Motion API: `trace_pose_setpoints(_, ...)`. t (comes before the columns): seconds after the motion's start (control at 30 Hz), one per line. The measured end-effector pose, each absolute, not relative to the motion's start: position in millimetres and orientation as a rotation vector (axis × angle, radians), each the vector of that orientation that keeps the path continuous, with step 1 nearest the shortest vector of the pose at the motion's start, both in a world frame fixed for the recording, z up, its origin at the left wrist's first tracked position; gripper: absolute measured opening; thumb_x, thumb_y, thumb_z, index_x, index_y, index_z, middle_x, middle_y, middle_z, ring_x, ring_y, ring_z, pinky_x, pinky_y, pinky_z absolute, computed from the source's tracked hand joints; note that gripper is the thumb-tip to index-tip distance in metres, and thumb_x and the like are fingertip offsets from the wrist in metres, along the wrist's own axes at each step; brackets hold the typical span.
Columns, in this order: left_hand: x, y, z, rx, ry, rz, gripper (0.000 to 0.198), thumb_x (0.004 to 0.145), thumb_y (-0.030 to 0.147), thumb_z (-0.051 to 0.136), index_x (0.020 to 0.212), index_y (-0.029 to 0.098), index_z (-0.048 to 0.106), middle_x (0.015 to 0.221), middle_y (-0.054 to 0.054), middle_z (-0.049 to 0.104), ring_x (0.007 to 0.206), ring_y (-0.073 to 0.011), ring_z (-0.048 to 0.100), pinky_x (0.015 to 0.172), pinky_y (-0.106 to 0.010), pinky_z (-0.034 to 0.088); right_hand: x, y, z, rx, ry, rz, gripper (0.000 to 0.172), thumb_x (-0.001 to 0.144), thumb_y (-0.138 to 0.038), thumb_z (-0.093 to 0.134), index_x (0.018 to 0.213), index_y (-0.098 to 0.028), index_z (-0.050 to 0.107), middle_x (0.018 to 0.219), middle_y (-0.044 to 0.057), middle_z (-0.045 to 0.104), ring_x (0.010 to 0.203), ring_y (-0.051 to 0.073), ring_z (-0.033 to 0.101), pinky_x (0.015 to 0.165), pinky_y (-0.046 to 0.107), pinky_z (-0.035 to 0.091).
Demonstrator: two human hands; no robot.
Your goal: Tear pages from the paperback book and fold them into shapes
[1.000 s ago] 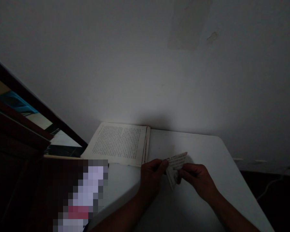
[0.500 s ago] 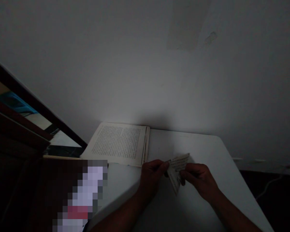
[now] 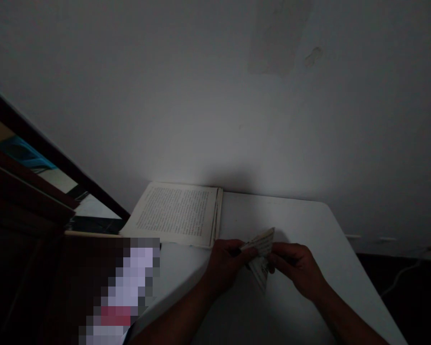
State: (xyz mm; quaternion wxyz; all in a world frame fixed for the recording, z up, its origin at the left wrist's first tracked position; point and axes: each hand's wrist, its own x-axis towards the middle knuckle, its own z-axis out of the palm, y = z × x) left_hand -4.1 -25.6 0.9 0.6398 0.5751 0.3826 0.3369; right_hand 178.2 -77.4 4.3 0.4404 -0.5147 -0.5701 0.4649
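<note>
A small folded piece of printed paper (image 3: 264, 243) with pointed corners is between my two hands, above the white table. My left hand (image 3: 227, 263) pinches its left side, the thumb lying over the printed face. On the right edge, my right hand (image 3: 297, 264) grips the paper between thumb and fingers. One point of the paper sticks up and another hangs down below the hands. Fingertips behind the paper are partly hidden, and the light is dim.
A stack of printed pages (image 3: 175, 213) lies at the table's back left, near the wall (image 3: 208, 105). The white table (image 3: 290, 211) has a rounded far right corner. Dark wooden furniture (image 3: 28, 206) stands at left, beside a pixelated area (image 3: 129, 287). A pale cable (image 3: 398, 280) runs at right.
The folded paper has turned and its upper point has shifted left. My left thumb has moved further over the paper, while my right hand has barely moved.
</note>
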Motion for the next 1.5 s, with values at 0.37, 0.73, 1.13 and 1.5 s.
trace_pose_setpoints(0.37,-3.4,-27.1,-0.7,1.359,0.878,0.674,0.036,0.07,0.045,0.065,0.067,0.01,0.069,0.051,0.002,0.047,0.048,-0.0086,0.038,0.046,-0.021,0.028,175.9,-79.9,2.2,-1.288,-1.396,1.043,0.023,0.077,-0.033,0.062,0.062,-0.017,0.066,0.057,0.001,0.056,0.049,0.012,0.048,0.046,0.022,0.041)
trace_pose_setpoints(0.73,-3.1,-28.9,2.4,1.366,0.865,0.645,0.036,0.069,0.046,0.065,0.061,0.011,0.066,0.051,0.003,0.041,0.048,-0.0082,0.034,0.046,-0.021,0.025,177.5,-78.8,-2.1,-1.306,-1.364,1.031,0.021,0.076,-0.033,0.064,0.062,-0.017,0.066,0.061,0.002,0.059,0.055,0.014,0.054,0.051,0.025,0.047)
trace_pose_setpoints(1.13,-2.8,-29.8,1.5,1.378,0.86,0.6,0.037,0.07,0.048,0.064,0.063,0.011,0.067,0.052,0.003,0.038,0.049,-0.0085,0.031,0.047,-0.021,0.026,174.0,-78.8,3.7,-1.261,-1.341,1.103,0.016,0.075,-0.033,0.065,0.068,-0.019,0.068,0.065,0.003,0.063,0.063,0.018,0.059,0.063,0.029,0.05)
trace_pose_setpoints(1.5,-2.5,-30.2,2.3,1.387,0.808,0.586,0.04,0.07,0.047,0.064,0.058,0.009,0.063,0.051,0.004,0.032,0.049,-0.0072,0.026,0.047,-0.021,0.021,174.5,-80.1,1.5,-1.344,-1.397,0.968,0.029,0.077,-0.041,0.061,0.061,-0.016,0.065,0.057,0.002,0.06,0.059,0.018,0.059,0.054,0.025,0.049)
